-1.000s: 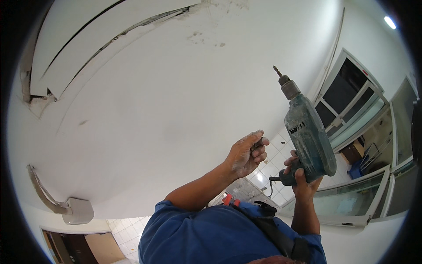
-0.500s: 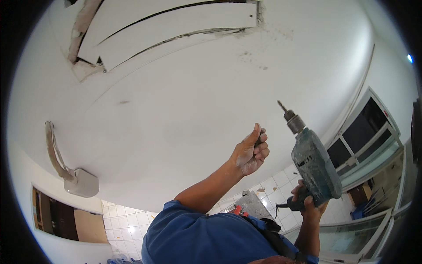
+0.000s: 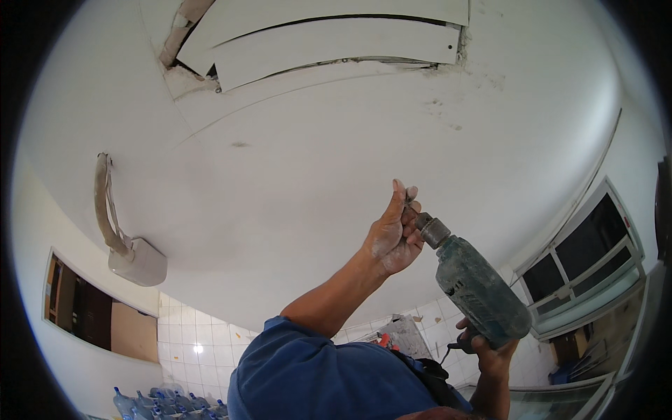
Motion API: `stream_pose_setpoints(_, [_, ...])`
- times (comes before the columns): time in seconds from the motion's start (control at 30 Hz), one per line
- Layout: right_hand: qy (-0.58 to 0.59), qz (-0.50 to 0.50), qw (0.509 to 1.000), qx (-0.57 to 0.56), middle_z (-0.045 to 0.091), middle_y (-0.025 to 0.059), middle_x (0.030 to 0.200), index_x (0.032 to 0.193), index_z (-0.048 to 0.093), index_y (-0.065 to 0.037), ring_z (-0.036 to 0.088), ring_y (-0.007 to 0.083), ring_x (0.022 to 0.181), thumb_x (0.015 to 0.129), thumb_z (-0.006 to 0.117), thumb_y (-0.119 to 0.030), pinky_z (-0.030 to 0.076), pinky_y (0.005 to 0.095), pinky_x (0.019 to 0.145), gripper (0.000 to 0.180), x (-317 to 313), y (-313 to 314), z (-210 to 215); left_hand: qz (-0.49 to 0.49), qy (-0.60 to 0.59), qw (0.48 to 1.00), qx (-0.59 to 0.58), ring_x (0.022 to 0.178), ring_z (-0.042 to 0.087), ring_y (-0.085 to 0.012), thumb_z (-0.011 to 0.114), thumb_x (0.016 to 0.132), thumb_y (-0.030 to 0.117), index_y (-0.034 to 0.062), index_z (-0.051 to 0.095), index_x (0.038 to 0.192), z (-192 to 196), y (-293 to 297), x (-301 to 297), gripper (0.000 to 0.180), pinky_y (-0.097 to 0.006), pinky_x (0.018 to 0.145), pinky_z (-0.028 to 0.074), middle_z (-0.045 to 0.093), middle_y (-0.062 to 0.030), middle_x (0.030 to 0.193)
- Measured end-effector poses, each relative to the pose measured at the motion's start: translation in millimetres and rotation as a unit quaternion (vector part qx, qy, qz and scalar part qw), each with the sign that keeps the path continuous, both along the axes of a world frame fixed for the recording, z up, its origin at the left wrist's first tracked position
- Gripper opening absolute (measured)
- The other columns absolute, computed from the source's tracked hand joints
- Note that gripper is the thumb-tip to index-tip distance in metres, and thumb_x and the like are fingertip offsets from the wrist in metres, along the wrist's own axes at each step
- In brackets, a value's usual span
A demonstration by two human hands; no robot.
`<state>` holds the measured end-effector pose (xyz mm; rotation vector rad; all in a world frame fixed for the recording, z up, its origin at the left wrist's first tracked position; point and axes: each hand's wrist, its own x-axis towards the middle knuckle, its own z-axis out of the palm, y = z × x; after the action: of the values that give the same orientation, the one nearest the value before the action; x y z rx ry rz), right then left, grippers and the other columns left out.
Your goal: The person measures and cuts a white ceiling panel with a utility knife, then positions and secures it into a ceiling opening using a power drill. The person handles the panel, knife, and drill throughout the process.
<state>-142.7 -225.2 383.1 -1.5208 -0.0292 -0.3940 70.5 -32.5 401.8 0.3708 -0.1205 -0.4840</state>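
My right hand (image 3: 493, 346) grips the handle of a worn, dusty green power drill (image 3: 483, 290), which points up and to the left. Its metal chuck (image 3: 432, 231) reaches the fingers of my left hand (image 3: 397, 234), and most of the drill bit is hidden behind or among them. My left hand is raised, dusted with white powder, its thumb pointing up and its other fingers curled. Something small and dark shows between those fingers; I cannot make out what it is. Both hands are in front of a broad white surface.
A slatted white panel (image 3: 350, 49) with broken edges is at the top. At left, a white box (image 3: 138, 262) hangs from a thick wrapped pipe (image 3: 103, 192). Windows (image 3: 584, 245) are at right. Below are a tiled floor (image 3: 192, 332) and several blue water bottles (image 3: 171, 402).
The drill has moved left, bringing its chuck and bit to my left hand; before, they were apart. The whole view has shifted, and more bottles show at the lower left.
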Motion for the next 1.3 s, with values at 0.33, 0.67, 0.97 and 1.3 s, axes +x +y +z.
stream_pose_setpoints(0.33, [-0.008,0.009,1.0,-0.008,0.071,0.0186,0.092,0.131,0.052,0.009,0.071,0.0224,0.075,0.075,0.09,-0.046,0.058,0.0322,0.063,0.087,8.2,11.4,11.4,0.041,0.02,0.999,-0.018,0.052,0.028,-0.0041,0.065,0.095,0.058,0.0166,0.062,0.096,16.9,23.4,-5.4,0.042,-0.019,0.043,0.028,0.038,0.0091,0.067])
stream_pose_setpoints(0.67, [-0.069,0.056,0.994,-0.065,0.07,0.0196,0.1,0.131,0.052,0.008,0.071,0.0251,0.084,0.085,0.081,-0.021,0.059,0.0365,0.073,0.062,18.3,9.5,12.9,0.169,-0.028,0.984,0.05,0.059,0.028,-0.0054,0.068,0.093,0.062,-0.004,0.045,0.126,31.8,31.5,-4.3,0.077,-0.02,0.052,0.03,0.03,0.0068,0.069])
stream_pose_setpoints(0.97, [-0.107,0.036,0.982,-0.151,0.067,0.0218,0.101,0.142,0.037,0.007,0.068,0.0261,0.078,0.089,0.08,-0.043,0.057,0.0331,0.062,0.085,32.0,19.2,35.1,0.19,-0.117,0.974,0.035,0.058,0.026,-0.0047,0.063,0.098,0.059,-0.0099,0.036,0.142,55.3,49.6,-3.8,0.086,-0.02,0.051,0.029,0.028,0.0067,0.069])
stream_pose_setpoints(1.3, [-0.146,0.005,0.963,-0.227,0.071,0.0188,0.096,0.142,0.036,0.003,0.07,0.0227,0.077,0.084,0.082,-0.053,0.059,0.0341,0.066,0.092,54.1,45.0,122.1,0.114,-0.259,0.946,-0.161,0.055,0.026,-0.0048,0.064,0.101,0.049,0.0174,0.049,0.14,97.3,70.1,23.0,0.052,-0.019,0.046,0.029,0.026,0.0083,0.067])
